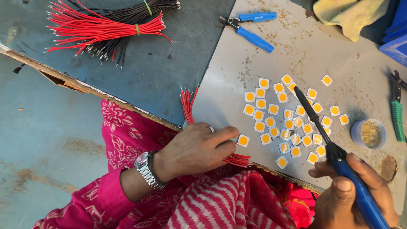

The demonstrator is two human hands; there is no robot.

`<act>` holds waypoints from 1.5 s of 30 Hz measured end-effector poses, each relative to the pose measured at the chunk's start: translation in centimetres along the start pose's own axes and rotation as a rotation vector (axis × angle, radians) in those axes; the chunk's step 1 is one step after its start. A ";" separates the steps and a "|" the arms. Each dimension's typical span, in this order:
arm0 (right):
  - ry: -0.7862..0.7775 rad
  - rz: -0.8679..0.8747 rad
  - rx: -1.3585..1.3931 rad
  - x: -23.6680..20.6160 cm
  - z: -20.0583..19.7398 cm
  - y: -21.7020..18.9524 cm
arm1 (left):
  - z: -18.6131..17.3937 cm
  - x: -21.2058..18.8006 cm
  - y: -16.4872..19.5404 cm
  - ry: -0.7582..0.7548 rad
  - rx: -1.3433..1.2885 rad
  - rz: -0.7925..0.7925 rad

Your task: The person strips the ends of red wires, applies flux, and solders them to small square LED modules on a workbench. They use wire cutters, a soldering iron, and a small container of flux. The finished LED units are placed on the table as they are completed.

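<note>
At the far left, bundles of red wires [101,26] and black wires [127,15], each tied with a green band, lie on the grey-blue counter [169,72], well apart from the work. Lower down, the left hand [197,148], wearing a metal wristwatch [146,169] and a ring, is closed around a small sheaf of short red wire leads [187,106]; their stripped ends fan out above the knuckles and more red ends stick out below the fingers. The thumb and forefinger tips pinch together just beside one square LED chip [243,140], a white tile with a round orange-yellow centre, lying apart from the rest at the edge of a pale, stained board [305,51].

To the right of it, a loose cluster of LED chips [288,118] of the same look is scattered face up on the board, some touching. The black tip of a soldering iron [316,121] lies across the cluster and hides a few chips. The right hand [356,193] is clamped around the iron's blue handle at the lower right.

Above, blue-handled pliers [250,29] rest on the board. Farther right stand a small round tub of flux [368,133], a green-handled tool [397,112] and a yellow cloth [349,15].
</note>
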State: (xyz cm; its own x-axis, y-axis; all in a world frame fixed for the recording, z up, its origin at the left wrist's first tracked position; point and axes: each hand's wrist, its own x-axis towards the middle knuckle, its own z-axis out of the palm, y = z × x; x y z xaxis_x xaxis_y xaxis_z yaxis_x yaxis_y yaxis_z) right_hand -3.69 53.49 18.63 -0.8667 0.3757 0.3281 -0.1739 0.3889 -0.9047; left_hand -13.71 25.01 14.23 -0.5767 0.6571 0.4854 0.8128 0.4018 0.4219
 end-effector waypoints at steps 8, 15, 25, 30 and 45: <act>-0.052 -0.099 0.154 -0.6 0.1 2.3 | -0.1 0.2 -0.3 -0.009 0.008 0.017; -0.462 0.134 -0.235 3.6 -6.1 0.9 | -0.1 0.8 -0.7 -0.042 -0.003 0.005; -0.203 0.390 -0.212 1.5 -4.0 1.5 | -0.3 1.0 -0.9 -0.002 -0.034 0.016; -0.178 0.376 -0.231 1.7 -2.7 1.2 | -0.5 0.9 -1.0 0.011 -0.051 0.014; -0.304 0.331 -0.442 2.5 -2.9 -0.2 | -1.0 1.0 -1.6 -0.006 -0.040 0.032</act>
State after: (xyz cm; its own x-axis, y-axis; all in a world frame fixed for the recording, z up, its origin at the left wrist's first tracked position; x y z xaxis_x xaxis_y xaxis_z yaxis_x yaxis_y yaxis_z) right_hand -4.50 56.79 20.43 -0.9470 0.3050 -0.1008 0.2796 0.6283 -0.7260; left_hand -15.66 24.40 14.82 -0.5497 0.6734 0.4943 0.8268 0.3543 0.4368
